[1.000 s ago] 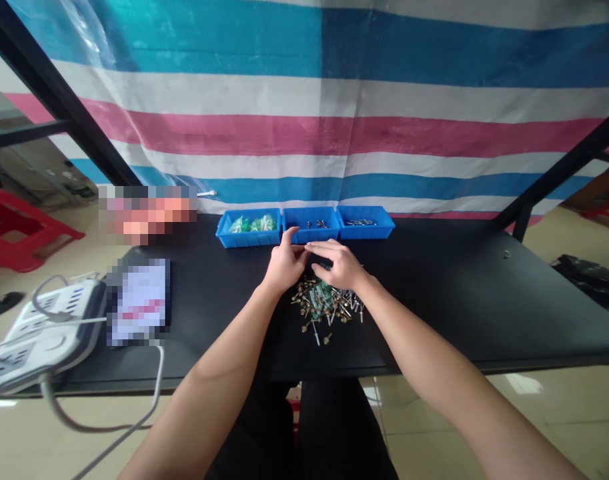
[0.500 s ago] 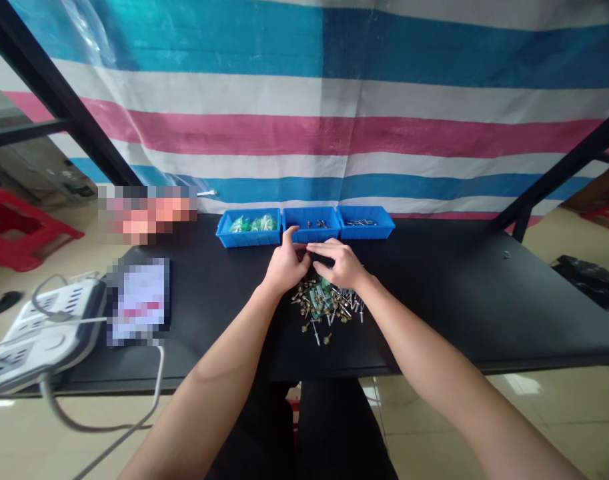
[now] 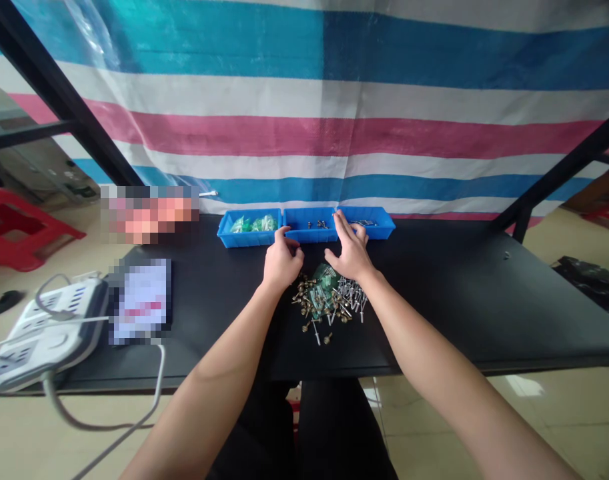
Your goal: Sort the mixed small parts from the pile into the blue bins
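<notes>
My left hand (image 3: 282, 261) hovers just in front of the middle bin, fingers curled in toward the thumb; what they hold, if anything, is hidden. My right hand (image 3: 353, 255) reaches to the front of the right blue bin (image 3: 384, 230), fingers stretched out and thumb apart, with no held piece visible. Below the hands lies a mixed pile of brass-coloured screws (image 3: 305, 307), silver rivet-like pins (image 3: 354, 293) and small green packets (image 3: 324, 277). Several dark screws lie in the middle blue bin (image 3: 304, 235); silver pins are in the right one.
The left blue bin (image 3: 227, 239) holds green-and-white packets. On the black table (image 3: 449, 293), a blurred-out device (image 3: 141, 297) and a white power strip (image 3: 44, 333) with cables occupy the left side. Black frame posts and a striped sheet (image 3: 234, 133) stand behind.
My hands were together above the pile and have parted. The right moved forward and right to the right bin, fingers spreading; the left drew slightly back and left, its fingers more curled.
</notes>
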### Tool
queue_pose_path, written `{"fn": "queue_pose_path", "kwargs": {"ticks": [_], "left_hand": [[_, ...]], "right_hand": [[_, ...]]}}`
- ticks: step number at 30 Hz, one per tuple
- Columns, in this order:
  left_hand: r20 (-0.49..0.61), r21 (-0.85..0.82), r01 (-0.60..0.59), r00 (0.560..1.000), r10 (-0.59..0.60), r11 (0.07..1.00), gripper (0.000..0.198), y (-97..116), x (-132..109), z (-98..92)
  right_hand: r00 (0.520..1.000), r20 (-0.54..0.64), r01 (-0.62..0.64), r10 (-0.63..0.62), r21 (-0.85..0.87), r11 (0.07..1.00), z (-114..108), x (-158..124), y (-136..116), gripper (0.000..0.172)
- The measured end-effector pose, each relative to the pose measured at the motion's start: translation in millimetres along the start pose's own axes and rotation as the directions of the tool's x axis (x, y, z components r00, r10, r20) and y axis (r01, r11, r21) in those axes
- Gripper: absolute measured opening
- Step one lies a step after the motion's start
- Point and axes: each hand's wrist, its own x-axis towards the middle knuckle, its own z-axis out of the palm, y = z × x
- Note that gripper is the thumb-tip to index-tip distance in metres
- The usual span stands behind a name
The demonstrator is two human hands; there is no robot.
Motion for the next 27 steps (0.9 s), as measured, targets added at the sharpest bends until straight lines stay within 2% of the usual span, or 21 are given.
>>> {"fn": "queue_pose_path", "kwargs": {"ticks": [6, 12, 18, 23, 27], "left_hand": [[0.008, 0.001, 0.028, 1.0, -0.028, 1.0, 0.054, 0.7, 0.3, 1.1], [0.028, 0.007, 0.044, 0.999, -0.045, 0.999, 0.054, 0.8, 0.0, 1.1], [0.043, 0.029, 0.059, 0.997, -0.06, 0.998, 0.051, 2.8, 0.8, -0.3], [0.093, 0.165, 0.013, 0.995, -0.029, 0.986, 0.033, 3.7, 0.8, -1.1], [0.214, 0.295, -0.083, 0.977, 0.019, 0.952, 0.024, 5.1, -1.6, -1.8]], "right_hand": [[0.998, -0.021, -0.061, 0.06, -0.044, 0.997, -1.1, 1.7, 0.6, 0.097], [0.987, 0.15, -0.039, 0.06, -0.136, 0.99, 3.9, 0.9, 5.7, 0.088], [0.986, 0.142, -0.058, 0.09, -0.21, 0.976, 1.6, 0.6, 2.4, 0.088], [0.987, 0.121, -0.077, 0.103, -0.202, 0.976, -0.2, -0.5, -2.6, 0.086], [0.989, 0.109, -0.084, 0.1, -0.143, 0.986, 0.6, -1.1, -3.2, 0.084]]}}
